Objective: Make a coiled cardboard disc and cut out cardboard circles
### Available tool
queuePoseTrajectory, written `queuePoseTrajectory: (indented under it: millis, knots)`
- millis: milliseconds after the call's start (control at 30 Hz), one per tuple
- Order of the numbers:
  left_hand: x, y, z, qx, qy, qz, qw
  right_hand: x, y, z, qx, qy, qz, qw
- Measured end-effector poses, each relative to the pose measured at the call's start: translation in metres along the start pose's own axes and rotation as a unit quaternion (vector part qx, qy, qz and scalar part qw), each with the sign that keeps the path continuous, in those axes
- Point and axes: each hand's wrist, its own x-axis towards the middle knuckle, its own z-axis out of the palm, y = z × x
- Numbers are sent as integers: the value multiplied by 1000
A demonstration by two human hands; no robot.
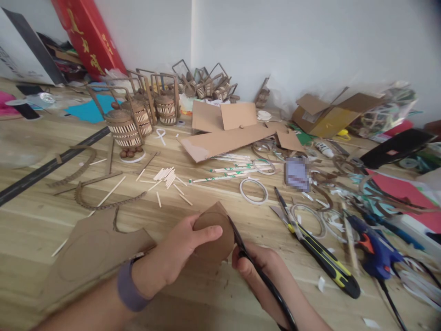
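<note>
My left hand (179, 246) grips a small piece of brown cardboard (215, 241) with a rounded lower edge and a pointed top corner; a curved pencil line shows near that corner. The thumb lies across its face. In my right hand (262, 271) is a pair of black-handled scissors (253, 259), with fingers and thumb around the handles. The scissor blades lie along the right edge of the cardboard. How far apart they are is hard to see. Left of my wrist, a larger cardboard sheet (86, 250) with a drawn circle rests on the table.
A yellow-black utility knife (325, 259) and a blue glue gun (377, 250) lie to the right. Rolls of white tape (253, 191) and short wooden sticks (167, 177) are scattered ahead. Small lidded baskets (124, 128) and cardboard pieces (223, 140) stand farther back, near the wall.
</note>
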Motion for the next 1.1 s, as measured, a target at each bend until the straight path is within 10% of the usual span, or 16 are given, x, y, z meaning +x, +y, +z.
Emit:
queuePoseTrajectory:
  millis: [333, 1100]
  knots:
    - [-1, -3, 1, 57, 100, -1, 993, 0, -1, 2, 23, -37, 4, 999]
    - [-4, -2, 2, 77, 94, -10, 993, -2, 0, 1, 50, -55, 20, 997]
